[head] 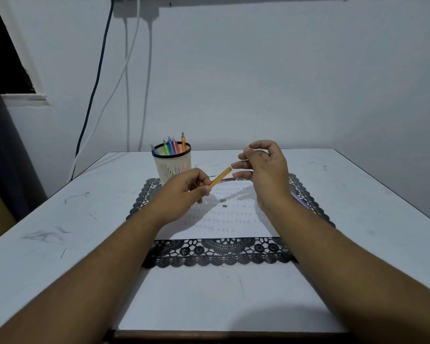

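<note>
White table (60, 232), lace mat (221, 254), paper (233, 224) on it. Over the paper, left hand (184, 187) grips pen (221, 175) low; right hand (266, 170) pinches its far end, prob. pulling the tip/cap off. Next: straight pull, firm hold. Cup (171, 165) behind.

This looks like a small writing corner in a room at home. A white table (60, 219) with scribbles on it stands against a bare wall (258, 83), and on it are a cup (173, 167) full of colored pens (170, 146), a black lace mat (221, 252) and a sheet of paper (233, 219) with rows of small marks, with an orange pen (221, 176) held over it. Wires (148, 83) hang down the wall, and a dark window (0, 58) is at the left.
</note>
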Motion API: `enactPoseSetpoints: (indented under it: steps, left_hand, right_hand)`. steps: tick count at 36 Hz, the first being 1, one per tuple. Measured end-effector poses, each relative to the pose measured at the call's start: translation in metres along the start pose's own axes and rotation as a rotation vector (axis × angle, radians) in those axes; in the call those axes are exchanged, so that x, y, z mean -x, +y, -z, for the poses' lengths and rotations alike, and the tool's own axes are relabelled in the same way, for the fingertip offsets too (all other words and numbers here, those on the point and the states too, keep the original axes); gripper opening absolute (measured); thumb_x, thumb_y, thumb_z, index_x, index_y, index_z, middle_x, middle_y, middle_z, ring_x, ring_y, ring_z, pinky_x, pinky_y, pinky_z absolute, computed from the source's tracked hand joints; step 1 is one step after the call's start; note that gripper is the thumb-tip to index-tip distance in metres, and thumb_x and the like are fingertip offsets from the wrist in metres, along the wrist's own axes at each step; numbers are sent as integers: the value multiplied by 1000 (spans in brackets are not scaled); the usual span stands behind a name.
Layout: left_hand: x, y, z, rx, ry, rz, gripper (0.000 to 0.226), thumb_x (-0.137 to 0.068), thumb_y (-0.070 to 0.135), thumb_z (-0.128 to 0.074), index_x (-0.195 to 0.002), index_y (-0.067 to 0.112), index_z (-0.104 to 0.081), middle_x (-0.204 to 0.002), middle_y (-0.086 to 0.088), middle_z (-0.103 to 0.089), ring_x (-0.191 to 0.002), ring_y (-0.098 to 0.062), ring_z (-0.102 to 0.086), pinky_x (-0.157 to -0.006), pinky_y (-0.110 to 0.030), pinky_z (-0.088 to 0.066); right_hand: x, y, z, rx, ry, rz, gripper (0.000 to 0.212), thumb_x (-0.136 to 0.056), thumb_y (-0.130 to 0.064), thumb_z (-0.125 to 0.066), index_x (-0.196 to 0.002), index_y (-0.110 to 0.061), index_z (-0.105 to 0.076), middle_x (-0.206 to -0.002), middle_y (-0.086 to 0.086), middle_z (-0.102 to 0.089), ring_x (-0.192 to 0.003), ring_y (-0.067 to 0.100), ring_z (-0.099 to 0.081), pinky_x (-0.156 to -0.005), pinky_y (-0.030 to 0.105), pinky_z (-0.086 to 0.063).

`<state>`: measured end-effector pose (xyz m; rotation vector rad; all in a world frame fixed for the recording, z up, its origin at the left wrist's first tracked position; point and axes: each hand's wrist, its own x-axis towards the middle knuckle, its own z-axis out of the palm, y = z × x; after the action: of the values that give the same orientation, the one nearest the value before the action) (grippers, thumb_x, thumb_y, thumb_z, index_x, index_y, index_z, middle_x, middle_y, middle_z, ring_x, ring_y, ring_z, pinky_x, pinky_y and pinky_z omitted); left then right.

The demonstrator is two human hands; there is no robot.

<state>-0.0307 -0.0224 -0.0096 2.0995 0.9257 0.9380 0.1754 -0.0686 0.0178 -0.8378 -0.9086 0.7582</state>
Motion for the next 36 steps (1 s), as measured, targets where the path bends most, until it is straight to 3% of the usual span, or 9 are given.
enactPoseSetpoints:
  steps: [9, 14, 23, 36]
  left_hand:
    - [0, 1, 0, 16, 4, 1, 11, -101, 15, -66, -96, 24, -69, -79, 10, -69, -71, -8, -65, -64, -17, -45]
    - [0, 0, 0, 25, -3, -5, 12, -101, 15, -66, -95, 26, -69, -79, 11, -68, -72, -8, -64, -64, -17, -45]
    - [0, 0, -1, 34, 13, -13, 16, -100, 16, -67, -92, 30, -69, -79, 10, -69, -73, -11, -66, -69, -30, -46]
    - [0, 0, -2, 55, 15, 2, 12, -100, 15, -67, -95, 25, -69, -78, 9, -69, -70, -9, -64, -63, -19, -45]
  right_hand:
    - [3, 2, -1, -12, -30, 24, 8, -102, -12, -65, -107, -13, -60, -82, 4, -73, -76, 31, -77, -52, 32, -58]
    - [-2, 0, 1, -31, 11, 59, 8, -101, -14, -65, -105, -16, -59, -84, 5, -74, -77, 33, -78, -53, 32, -58]
    - [4, 4, -2, -12, -32, 50, 8, -102, -13, -65, -107, -15, -60, -86, 7, -73, -81, 32, -78, -54, 34, -59]
    - [6, 4, 1, 122, -63, 68, 12, -102, -25, -66, -110, -23, -57, -88, 9, -79, -77, 28, -78, -50, 32, -58]
